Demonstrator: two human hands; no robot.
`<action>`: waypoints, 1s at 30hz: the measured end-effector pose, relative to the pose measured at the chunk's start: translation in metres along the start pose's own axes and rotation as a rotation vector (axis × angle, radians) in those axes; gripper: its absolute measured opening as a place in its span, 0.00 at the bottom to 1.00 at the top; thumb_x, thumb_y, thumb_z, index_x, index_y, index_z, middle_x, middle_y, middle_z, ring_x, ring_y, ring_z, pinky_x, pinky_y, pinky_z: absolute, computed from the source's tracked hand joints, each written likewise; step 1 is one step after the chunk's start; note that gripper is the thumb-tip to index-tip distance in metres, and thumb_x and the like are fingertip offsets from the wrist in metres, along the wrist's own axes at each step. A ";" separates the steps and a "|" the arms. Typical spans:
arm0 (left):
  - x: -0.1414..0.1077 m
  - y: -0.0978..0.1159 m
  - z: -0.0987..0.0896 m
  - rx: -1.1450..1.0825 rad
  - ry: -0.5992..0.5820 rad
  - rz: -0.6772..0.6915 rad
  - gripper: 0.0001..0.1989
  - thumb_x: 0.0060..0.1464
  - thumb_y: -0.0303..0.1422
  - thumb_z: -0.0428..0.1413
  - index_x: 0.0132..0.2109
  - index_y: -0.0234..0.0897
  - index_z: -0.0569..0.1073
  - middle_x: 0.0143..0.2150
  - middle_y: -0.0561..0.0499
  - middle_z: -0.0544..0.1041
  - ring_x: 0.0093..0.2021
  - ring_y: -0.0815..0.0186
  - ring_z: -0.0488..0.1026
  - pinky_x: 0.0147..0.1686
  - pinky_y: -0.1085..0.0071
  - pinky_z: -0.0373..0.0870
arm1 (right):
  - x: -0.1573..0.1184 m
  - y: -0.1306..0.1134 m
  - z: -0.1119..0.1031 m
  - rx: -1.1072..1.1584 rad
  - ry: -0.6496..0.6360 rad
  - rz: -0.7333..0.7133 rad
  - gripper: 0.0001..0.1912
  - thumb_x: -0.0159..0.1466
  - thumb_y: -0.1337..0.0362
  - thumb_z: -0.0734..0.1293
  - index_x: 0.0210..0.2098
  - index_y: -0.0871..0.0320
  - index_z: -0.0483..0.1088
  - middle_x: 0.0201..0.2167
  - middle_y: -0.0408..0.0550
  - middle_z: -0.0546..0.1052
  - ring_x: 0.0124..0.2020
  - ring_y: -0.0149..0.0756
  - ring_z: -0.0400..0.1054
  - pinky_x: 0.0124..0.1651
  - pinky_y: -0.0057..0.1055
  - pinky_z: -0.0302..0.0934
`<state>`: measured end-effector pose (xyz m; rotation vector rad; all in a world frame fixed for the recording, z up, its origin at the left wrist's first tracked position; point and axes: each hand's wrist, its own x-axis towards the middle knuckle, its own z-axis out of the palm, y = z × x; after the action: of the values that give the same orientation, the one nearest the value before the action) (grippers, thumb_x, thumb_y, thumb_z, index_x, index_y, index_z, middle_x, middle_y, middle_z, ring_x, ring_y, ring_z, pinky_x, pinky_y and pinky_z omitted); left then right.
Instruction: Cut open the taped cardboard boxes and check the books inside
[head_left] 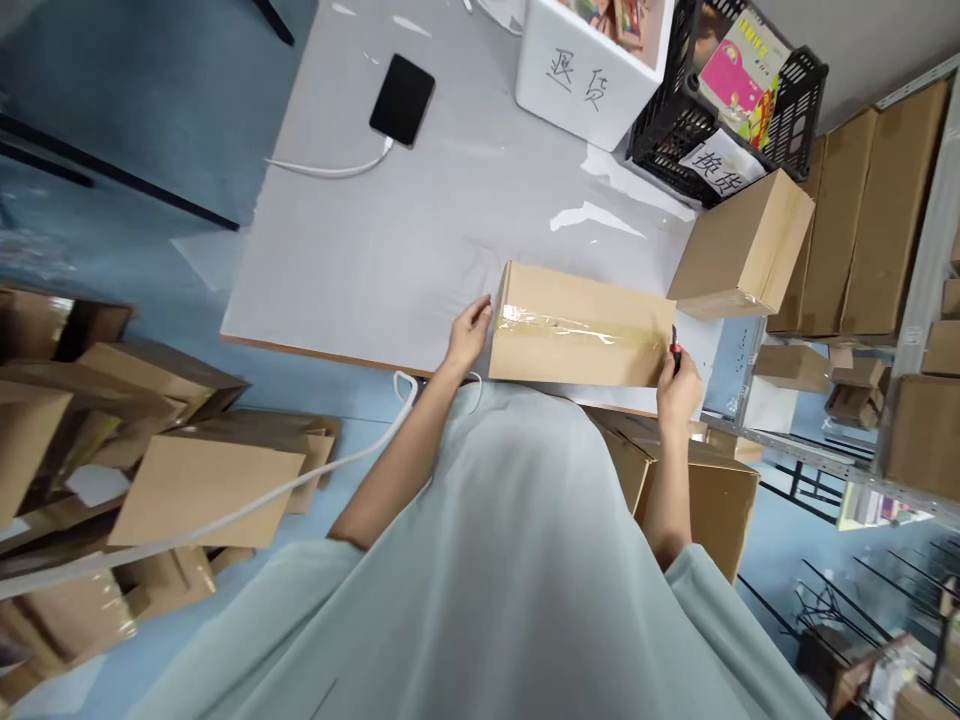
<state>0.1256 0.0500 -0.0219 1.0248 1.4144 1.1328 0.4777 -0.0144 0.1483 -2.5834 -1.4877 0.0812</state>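
A long cardboard box (pixel 585 330) lies along the front edge of the table, with shiny clear tape running lengthwise over its top. At the box's right end, my right hand (pixel 679 390) is closed around a small black and red box cutter (pixel 676 355), its tip pointing away from me beside the box's edge. My left hand (pixel 469 338) is by the box's left end, fingers loosely bent and a little apart, with nothing visible in them. Whether its fingertips touch the box I cannot tell.
On the grey table (pixel 337 260) lie a black phone (pixel 403 100) on a white cable and scraps of torn film. A second carton (pixel 742 245), a white bin (pixel 585 85) and a black crate (pixel 667 130) stand at right. Cardboard boxes (pixel 210 485) cover the floor at left.
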 end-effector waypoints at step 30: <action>-0.034 0.056 -0.033 0.062 -0.350 0.147 0.37 0.69 0.56 0.62 0.77 0.44 0.74 0.83 0.39 0.64 0.83 0.42 0.63 0.75 0.46 0.74 | -0.041 -0.235 -0.050 -0.759 -0.639 -0.936 0.25 0.85 0.66 0.53 0.75 0.54 0.68 0.56 0.61 0.84 0.49 0.48 0.83 0.42 0.36 0.65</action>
<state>0.0984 0.0242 0.0406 1.3184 1.1145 0.9605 0.2623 0.0602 0.2349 -2.0067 -3.3469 0.2843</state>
